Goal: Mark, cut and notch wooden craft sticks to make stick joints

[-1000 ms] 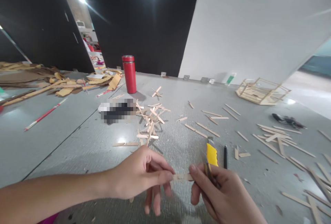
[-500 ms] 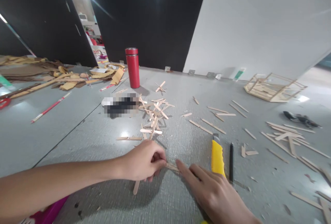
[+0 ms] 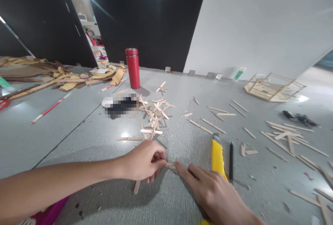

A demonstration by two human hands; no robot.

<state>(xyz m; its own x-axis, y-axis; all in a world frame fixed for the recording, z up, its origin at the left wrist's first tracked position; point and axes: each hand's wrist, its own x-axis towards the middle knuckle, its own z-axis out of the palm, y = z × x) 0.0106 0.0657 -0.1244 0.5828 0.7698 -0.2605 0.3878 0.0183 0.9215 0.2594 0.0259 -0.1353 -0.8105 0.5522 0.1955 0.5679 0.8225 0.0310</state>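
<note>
My left hand [image 3: 145, 161] is closed in a pinch on one end of a thin wooden craft stick [image 3: 170, 166], low over the table. At the stick's other end are the fingers of my right hand [image 3: 210, 187], the index stretched along it and the thumb hidden. Whether it is one stick or two laid together, I cannot tell. Beneath my left hand another craft stick [image 3: 137, 187] pokes out. A yellow utility knife [image 3: 218, 159] lies just beyond my right hand, with a black pen [image 3: 231, 162] beside it.
Loose craft sticks pile up [image 3: 156, 110] ahead, and more lie scattered [image 3: 288, 136] at right. A red flask [image 3: 133, 69] stands near the black panel [image 3: 153, 20]. A stick-built frame [image 3: 273, 88] sits at back right, cardboard scraps [image 3: 67, 79] at back left. Something purple [image 3: 53, 213] shows lower left.
Both hands hold nearly the same pose on the stick. The right hand has shifted very slightly left, and the whole view has moved a little.
</note>
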